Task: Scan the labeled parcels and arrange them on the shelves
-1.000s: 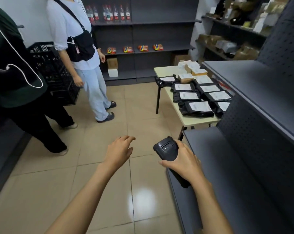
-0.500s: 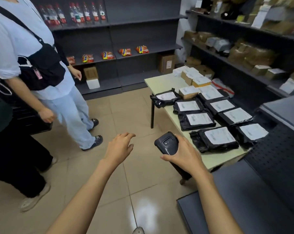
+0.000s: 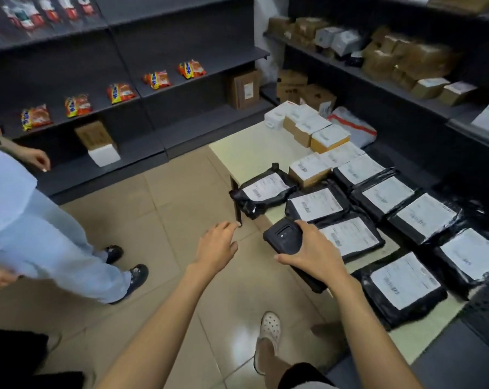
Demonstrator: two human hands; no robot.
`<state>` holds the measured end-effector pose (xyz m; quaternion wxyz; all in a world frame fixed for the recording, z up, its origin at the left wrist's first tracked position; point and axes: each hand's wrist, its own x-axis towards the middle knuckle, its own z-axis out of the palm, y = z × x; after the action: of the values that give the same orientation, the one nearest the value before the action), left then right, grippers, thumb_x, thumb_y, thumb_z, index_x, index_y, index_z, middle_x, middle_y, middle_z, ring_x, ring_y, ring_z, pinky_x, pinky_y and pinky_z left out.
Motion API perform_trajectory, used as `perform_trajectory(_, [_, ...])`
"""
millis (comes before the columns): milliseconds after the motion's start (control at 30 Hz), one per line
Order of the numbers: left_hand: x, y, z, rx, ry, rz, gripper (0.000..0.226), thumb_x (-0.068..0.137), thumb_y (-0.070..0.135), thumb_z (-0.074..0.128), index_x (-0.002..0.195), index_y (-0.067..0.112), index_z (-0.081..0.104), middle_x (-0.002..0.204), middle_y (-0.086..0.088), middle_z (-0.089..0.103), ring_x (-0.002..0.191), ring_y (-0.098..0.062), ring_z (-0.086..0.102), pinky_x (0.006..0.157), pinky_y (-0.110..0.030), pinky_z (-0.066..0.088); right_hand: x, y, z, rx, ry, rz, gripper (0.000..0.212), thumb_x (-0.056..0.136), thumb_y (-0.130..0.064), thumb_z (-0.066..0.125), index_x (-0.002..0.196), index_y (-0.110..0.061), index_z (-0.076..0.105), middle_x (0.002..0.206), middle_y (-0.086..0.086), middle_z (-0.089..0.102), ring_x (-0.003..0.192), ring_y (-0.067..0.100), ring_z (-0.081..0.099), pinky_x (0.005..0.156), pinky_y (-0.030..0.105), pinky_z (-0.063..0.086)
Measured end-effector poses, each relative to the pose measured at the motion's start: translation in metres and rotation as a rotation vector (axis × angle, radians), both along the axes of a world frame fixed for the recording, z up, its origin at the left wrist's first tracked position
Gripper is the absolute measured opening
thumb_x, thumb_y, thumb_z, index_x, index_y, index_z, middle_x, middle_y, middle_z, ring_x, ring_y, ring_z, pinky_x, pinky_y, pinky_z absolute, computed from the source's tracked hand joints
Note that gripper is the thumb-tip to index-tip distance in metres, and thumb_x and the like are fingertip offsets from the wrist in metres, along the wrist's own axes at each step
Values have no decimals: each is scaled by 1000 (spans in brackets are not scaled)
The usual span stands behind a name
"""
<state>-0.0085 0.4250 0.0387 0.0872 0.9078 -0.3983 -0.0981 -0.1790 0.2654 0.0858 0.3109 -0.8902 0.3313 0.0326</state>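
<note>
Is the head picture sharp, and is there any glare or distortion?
Head view: motion blur smears the parcel labels beyond reading; a bright ceiling-light glare sits on the floor tiles; wide-angle distortion bends the shelves; the right hand and its scanner are fairly sharp.

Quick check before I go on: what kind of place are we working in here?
Most likely a parcel pickup point or small stockroom: dark shelves hold cardboard boxes, labeled black parcels cover a table, and the right hand grips a scanner.

Black labeled parcels point(image 3: 350, 238) (labels up), rows on table point(image 3: 248, 153), small boxes point(image 3: 307, 169) behind
</note>
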Motion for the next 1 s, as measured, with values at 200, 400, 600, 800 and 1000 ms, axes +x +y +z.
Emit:
perform_trajectory(200, [85,-94,-28,20,49,-26,51,94,24,55,143,21,42,140,-1,48,124,-27,49,96,-37,41,92,-84,-7,-27,38,-44,100,71,-61,79,151,-24,32,140,-2,49,120,25,57,89,39,48])
perform_trajectory(400, [141,-156,-72,55,120,-45,58,89,25,59,143,14,40,144,-5,44,128,-29,41,100,-39,40,127,-124,-29,21,156,-116,105,73,-66,75,155,-24,25,147,-4,44,124,25,55,93,42,49])
perform_trajectory(600, [165,-186,-120,162,261,18,109,77,58,70,154,13,8,159,-11,10,146,-35,9,116,-52,22,154,-134,-48,73,255,-225,102,73,-66,75,153,-27,26,137,-4,49,115,24,58,86,38,51])
perform_trajectory(800, [184,-201,-146,225,260,-6,128,69,63,74,155,14,-8,160,-10,5,148,-35,4,117,-52,17,187,-137,-56,79,293,-315,100,74,-66,74,153,-26,27,134,-6,50,115,22,59,81,34,49])
perform_trajectory(1000, [217,-208,-146,146,249,-73,117,56,42,78,149,12,14,142,-14,34,132,-34,36,109,-45,34,212,-132,-58,95,301,-389,103,72,-68,74,154,-26,26,133,-6,51,113,21,59,78,32,47])
